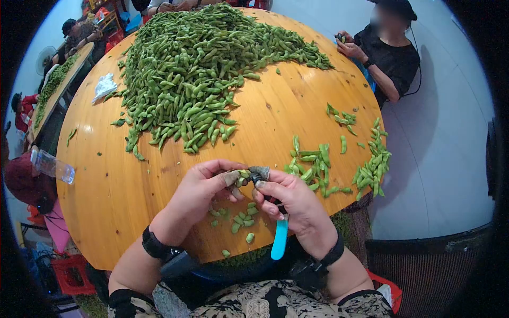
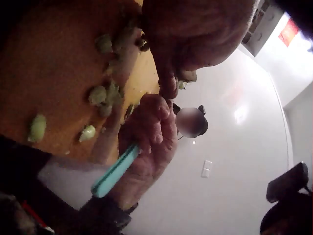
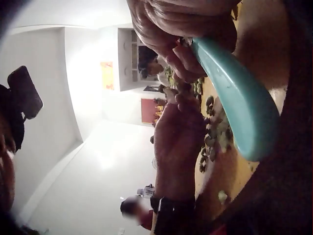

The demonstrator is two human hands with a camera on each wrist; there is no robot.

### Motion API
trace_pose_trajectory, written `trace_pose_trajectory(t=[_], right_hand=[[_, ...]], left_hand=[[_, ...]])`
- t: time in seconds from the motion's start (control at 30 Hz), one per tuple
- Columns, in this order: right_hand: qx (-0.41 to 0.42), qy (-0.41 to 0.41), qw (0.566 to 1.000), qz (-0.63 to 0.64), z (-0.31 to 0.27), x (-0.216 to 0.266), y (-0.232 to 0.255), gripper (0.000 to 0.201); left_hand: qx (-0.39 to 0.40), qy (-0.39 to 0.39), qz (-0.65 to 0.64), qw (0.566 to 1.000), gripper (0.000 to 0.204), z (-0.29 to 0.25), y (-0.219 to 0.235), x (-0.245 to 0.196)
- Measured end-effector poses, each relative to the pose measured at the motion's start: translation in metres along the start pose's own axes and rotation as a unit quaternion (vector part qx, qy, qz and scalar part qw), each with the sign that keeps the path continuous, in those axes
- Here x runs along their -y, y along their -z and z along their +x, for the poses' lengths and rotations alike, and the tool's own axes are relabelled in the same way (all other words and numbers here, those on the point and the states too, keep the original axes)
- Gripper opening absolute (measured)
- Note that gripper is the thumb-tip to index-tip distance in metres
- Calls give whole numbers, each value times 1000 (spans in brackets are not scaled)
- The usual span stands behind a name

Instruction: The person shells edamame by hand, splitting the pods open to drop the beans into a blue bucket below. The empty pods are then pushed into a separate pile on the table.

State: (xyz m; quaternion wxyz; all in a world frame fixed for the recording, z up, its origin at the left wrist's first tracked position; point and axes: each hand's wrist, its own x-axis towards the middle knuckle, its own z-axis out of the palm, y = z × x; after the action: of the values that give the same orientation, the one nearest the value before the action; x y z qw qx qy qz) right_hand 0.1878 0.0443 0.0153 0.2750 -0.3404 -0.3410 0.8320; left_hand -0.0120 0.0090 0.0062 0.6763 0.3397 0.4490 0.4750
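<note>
Over the near edge of the table, my left hand (image 1: 197,186) pinches a green soybean pod (image 1: 244,174) between thumb and fingers. My right hand (image 1: 297,201) grips a tool with a turquoise handle (image 1: 280,239), its working end right at the pod and mostly hidden by the fingers. A grey fingertip cover (image 1: 259,173) sits on a right finger. In the left wrist view the turquoise handle (image 2: 116,171) sticks out below the right fist. Short trimmed pods (image 1: 243,219) lie on the wood beneath the hands.
A big heap of soybean pods (image 1: 196,69) covers the far part of the round wooden table (image 1: 106,212). Loose pods (image 1: 374,164) lie at the right. A white tissue (image 1: 105,87) and a clear bottle (image 1: 53,166) are at the left. Another person (image 1: 389,50) sits across at the right.
</note>
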Motion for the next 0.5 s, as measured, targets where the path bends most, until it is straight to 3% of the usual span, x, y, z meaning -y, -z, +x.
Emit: trace_pose_trajectory(t=[0.13,0.23,0.3,0.33,0.4,0.43,0.5], right_hand=[[-27,19,996,-86,0,7,-6,20],[-56,65,984,-153,-5,5,-19,20],[-61,81,983,-154,-7,4,-22,20],[-70,98,981,-155,-7,4,-23,20],[-68,99,980,-159,-10,5,-23,19],[-68,99,979,-163,-11,5,-23,18],[-55,81,982,-161,-14,6,-19,17]], left_hand=[[37,1,-63,997,31,4,5,4],[18,-63,48,997,31,2,-3,6],[-24,-144,239,960,29,3,-3,12],[-25,-145,239,960,29,3,-3,13],[-28,-294,366,883,32,4,-4,15],[-26,-294,366,883,32,4,-5,14],[-28,-312,461,830,39,1,-7,9]])
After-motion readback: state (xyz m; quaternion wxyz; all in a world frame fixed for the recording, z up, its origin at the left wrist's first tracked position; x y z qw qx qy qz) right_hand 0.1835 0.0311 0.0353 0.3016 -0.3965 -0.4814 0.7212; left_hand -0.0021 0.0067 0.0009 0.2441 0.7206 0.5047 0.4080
